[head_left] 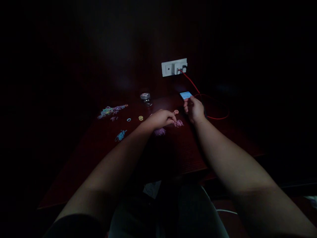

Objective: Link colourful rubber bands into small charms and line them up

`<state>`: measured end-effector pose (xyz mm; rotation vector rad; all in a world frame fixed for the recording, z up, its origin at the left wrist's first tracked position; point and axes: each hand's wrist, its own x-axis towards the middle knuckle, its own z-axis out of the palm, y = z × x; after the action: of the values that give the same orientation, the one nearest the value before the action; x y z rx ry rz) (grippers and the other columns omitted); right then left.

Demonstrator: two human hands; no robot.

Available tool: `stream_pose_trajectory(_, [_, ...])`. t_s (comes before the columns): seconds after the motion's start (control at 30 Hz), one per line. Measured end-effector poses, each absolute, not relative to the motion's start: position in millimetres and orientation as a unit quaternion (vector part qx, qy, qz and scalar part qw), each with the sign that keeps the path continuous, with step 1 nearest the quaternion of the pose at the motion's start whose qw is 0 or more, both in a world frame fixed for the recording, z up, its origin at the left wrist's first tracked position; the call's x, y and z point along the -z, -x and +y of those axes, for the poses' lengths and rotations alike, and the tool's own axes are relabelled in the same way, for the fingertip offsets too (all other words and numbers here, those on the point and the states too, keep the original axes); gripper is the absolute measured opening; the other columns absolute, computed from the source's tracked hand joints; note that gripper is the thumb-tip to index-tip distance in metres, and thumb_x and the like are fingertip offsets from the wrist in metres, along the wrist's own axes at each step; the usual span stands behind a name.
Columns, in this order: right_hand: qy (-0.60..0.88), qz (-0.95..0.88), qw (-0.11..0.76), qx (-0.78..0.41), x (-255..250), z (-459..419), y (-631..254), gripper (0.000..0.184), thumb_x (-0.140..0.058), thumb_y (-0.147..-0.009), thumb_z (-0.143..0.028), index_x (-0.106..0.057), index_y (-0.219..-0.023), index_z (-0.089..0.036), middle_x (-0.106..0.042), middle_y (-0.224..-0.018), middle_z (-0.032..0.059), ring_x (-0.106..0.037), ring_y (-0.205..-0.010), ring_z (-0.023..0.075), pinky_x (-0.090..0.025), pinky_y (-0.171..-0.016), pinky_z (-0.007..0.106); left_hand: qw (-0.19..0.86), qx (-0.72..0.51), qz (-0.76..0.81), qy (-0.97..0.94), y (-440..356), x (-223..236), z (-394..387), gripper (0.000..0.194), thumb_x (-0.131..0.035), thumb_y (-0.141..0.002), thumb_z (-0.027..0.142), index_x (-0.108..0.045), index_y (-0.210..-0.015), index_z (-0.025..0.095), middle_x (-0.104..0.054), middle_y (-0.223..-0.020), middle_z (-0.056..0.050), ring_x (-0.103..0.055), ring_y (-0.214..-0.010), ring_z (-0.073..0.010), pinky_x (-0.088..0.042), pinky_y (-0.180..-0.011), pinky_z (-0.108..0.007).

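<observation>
The scene is very dark. My left hand (161,119) rests on a dark red table (104,148), fingers curled and pinched at a small pink bundle of rubber bands (178,123). A second pink bundle (159,132) lies just under that wrist. My right hand (193,109) is closed in a loose fist next to a lit phone (186,95); I cannot make out what its fingers hold. A small orange ring (175,112) lies between the two hands.
A pile of coloured bands (111,110) sits at the left, with a blue bundle (121,135), a blue ring (128,119) and a yellow ring (140,118) nearby. A small jar (145,98) stands at the back. A red cable (213,116) runs from a wall socket (174,67) to the phone.
</observation>
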<state>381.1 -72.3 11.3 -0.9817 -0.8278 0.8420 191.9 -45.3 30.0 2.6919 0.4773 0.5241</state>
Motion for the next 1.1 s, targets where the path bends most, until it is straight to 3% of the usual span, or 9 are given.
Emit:
stream_pose_trajectory(0.27, [0.453, -0.337, 0.75, -0.345, -9.4, -71.2, -381.3, 0.05, -0.037, -0.086, -0.065, -0.049, -0.071, -0.019, -0.049, -0.051, -0.0027, -0.035, -0.034, 0.0052, -0.022, -0.033, 0.02, 0.225, -0.174, 0.164, -0.945, -214.7, -37.1, -28.3, 0.015, -0.072, -0.063, 0.013, -0.075, -0.071, 0.026, -0.072, -0.072, 0.001, -0.066, -0.067, -0.0139, -0.044, -0.067, -0.022])
stream_pose_trajectory(0.57, [0.455, -0.324, 0.747, -0.36, -11.0, -69.3, -378.1, 0.038, -0.046, -0.088, -0.049, -0.053, -0.067, -0.018, -0.047, -0.049, -0.0026, -0.035, -0.035, 0.0055, -0.022, -0.034, 0.02, 0.206, -0.164, 0.164, -0.951, -214.9, -44.6, -38.9, 0.011, -0.066, -0.074, 0.02, -0.074, -0.081, 0.022, -0.073, -0.081, -0.001, -0.066, -0.074, -0.0146, -0.046, -0.07, -0.024])
stream_pose_trajectory(0.7, [0.483, -0.455, 0.68, -0.312, -12.1, -70.7, -366.2, 0.03, -0.057, -0.081, -0.043, -0.054, -0.064, -0.018, -0.048, -0.048, -0.0033, -0.041, -0.04, 0.0079, -0.03, -0.041, 0.022, 0.258, -0.312, 0.244, -0.881, -191.9, -35.6, -55.4, 0.014, -0.062, -0.076, 0.02, -0.07, -0.087, 0.016, -0.07, -0.079, -0.005, -0.062, -0.068, -0.0126, -0.047, -0.064, -0.023])
stream_pose_trajectory(0.83, [0.448, -0.641, 0.562, -0.269, -16.1, -81.3, -343.6, 0.034, -0.06, -0.079, -0.045, -0.058, -0.061, -0.015, -0.054, -0.054, -0.0008, -0.045, -0.05, 0.0089, -0.033, -0.05, 0.023, 0.263, -0.46, 0.322, -0.785, -158.4, -21.4, -72.1, 0.013, -0.065, -0.075, 0.019, -0.064, -0.087, 0.014, -0.067, -0.076, -0.004, -0.061, -0.068, -0.0108, -0.046, -0.061, -0.02])
stream_pose_trajectory(0.97, [0.424, -0.731, 0.436, -0.31, -16.1, -89.8, -324.5, 0.034, -0.063, -0.075, -0.047, -0.067, -0.074, -0.012, -0.055, -0.057, -0.0004, -0.044, -0.052, 0.0091, -0.031, -0.049, 0.023, 0.284, -0.505, 0.352, -0.734, -140.4, -11.6, -75.6, 0.017, -0.067, -0.073, 0.02, -0.06, -0.088, 0.015, -0.066, -0.076, -0.003, -0.06, -0.067, -0.01, -0.044, -0.058, -0.019])
stream_pose_trajectory(1.1, [0.426, -0.744, 0.409, -0.311, -10.5, -86.1, -322.0, 0.034, -0.062, -0.074, -0.044, -0.068, -0.077, -0.011, -0.057, -0.061, 0.0011, -0.045, -0.054, 0.01, -0.034, -0.052, 0.024, 0.305, -0.503, 0.346, -0.731, -139.8, -4.4, -69.3, 0.014, -0.066, -0.073, 0.019, -0.059, -0.085, 0.014, -0.065, -0.075, -0.003, -0.06, -0.067, -0.0095, -0.045, -0.062, -0.02])
